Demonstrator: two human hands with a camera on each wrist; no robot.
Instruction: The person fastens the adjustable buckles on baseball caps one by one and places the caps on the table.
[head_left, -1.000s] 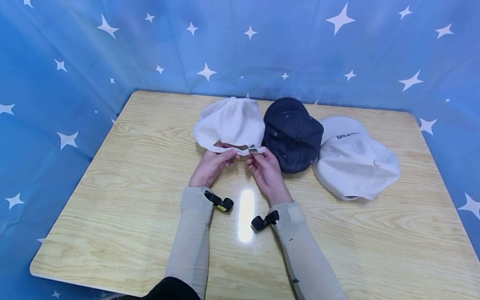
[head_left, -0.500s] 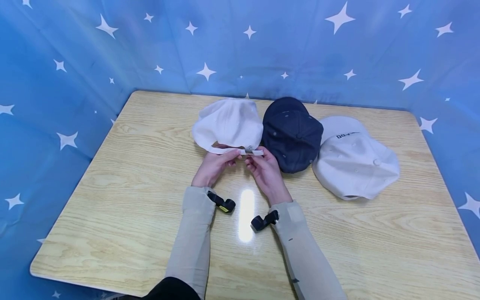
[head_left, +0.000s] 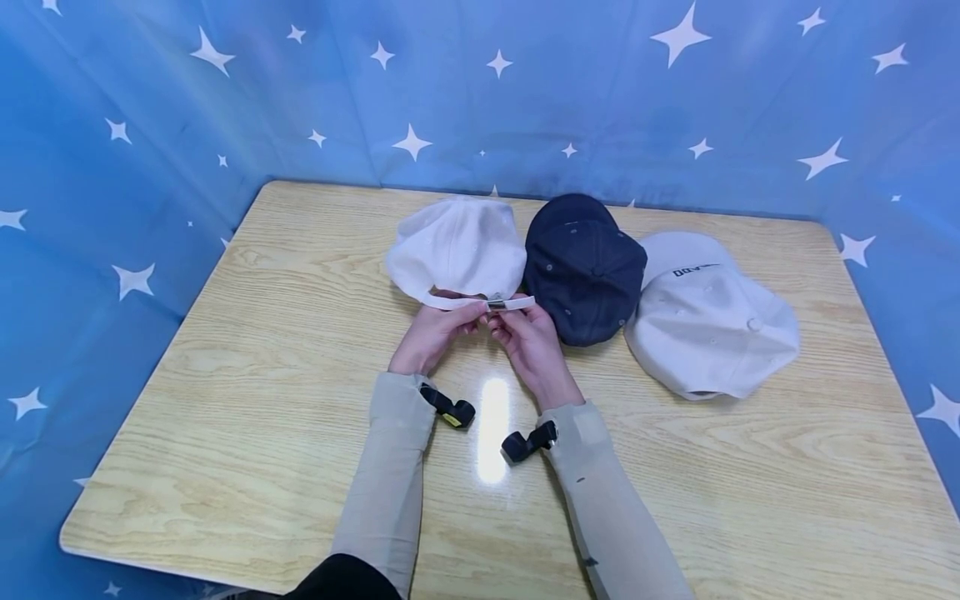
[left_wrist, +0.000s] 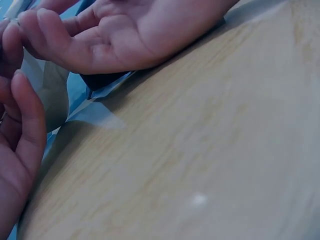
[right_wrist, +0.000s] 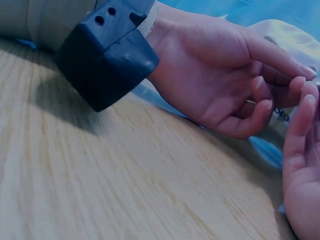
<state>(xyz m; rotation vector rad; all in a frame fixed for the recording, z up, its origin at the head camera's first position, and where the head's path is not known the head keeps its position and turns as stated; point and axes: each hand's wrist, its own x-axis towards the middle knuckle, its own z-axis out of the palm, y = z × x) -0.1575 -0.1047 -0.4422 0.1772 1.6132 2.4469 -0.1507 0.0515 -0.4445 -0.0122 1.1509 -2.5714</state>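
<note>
A white baseball cap (head_left: pixel 461 246) lies at the back of the table, its rear opening toward me. Across that opening runs the cap's white strap (head_left: pixel 450 303), with a metal buckle (head_left: pixel 497 306) on it. My left hand (head_left: pixel 431 335) pinches the strap just left of the buckle. On the other side, my right hand (head_left: pixel 531 343) pinches the strap beside the buckle, and a short tail sticks out past the fingers. Both hands' fingertips nearly meet in the right wrist view, where the left hand (right_wrist: pixel 215 70) shows its palm side.
A navy cap (head_left: pixel 585 279) sits right beside the white one. Farther right is another white cap (head_left: pixel 712 329) with dark lettering. The wooden table (head_left: pixel 247 375) stands against a blue curtain (head_left: pixel 337 92) with white stars.
My left hand has slid slightly right along the strap toward the buckle. The buckle has shifted a little left and lies flatter. My right hand has hardly moved.
</note>
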